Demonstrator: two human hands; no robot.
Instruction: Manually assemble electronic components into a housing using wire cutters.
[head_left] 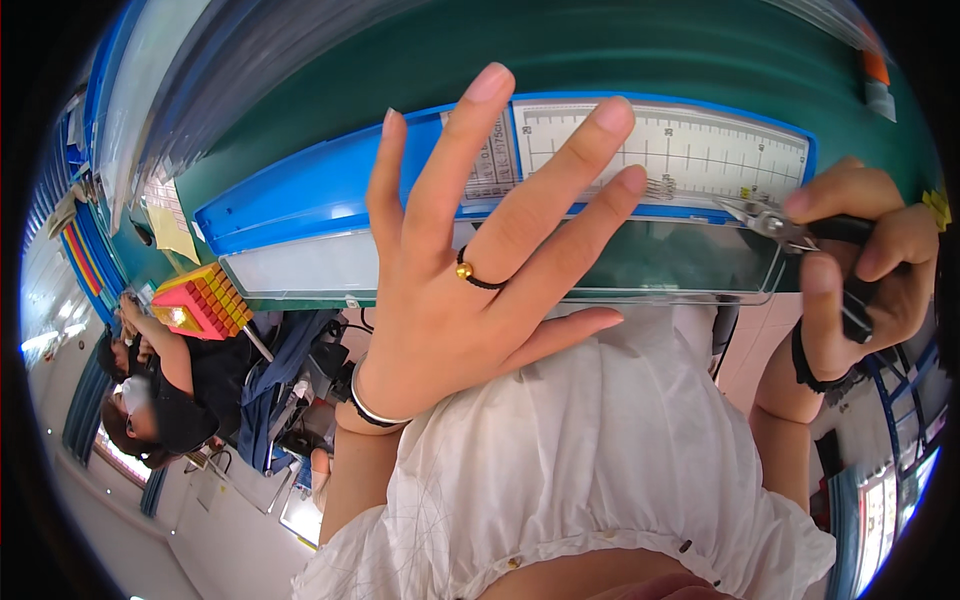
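My left hand (pixel 490 250) hovers palm down over a long shallow blue box (pixel 300 200), fingers spread, with a black cord ring with a gold bead on one finger. My right hand (pixel 880 240) grips small pliers (pixel 775 222) with black handles and pointed metal jaws directed left over the box. Inside the box lies a white sheet printed with a measuring scale (pixel 720 150). Several thin metal strands (pixel 660 187) show on it beside my left index fingertip. A clear lid (pixel 690 260) hangs open along the near edge. My left hand hides the middle of the box.
The box rests on a green work mat (pixel 400 60). An orange-capped tube (pixel 878 85) lies at the far right. Toward the left stand a red and yellow gridded block (pixel 205 303) and pale yellow paper (pixel 172 235). A person in black (pixel 190 390) sits further left.
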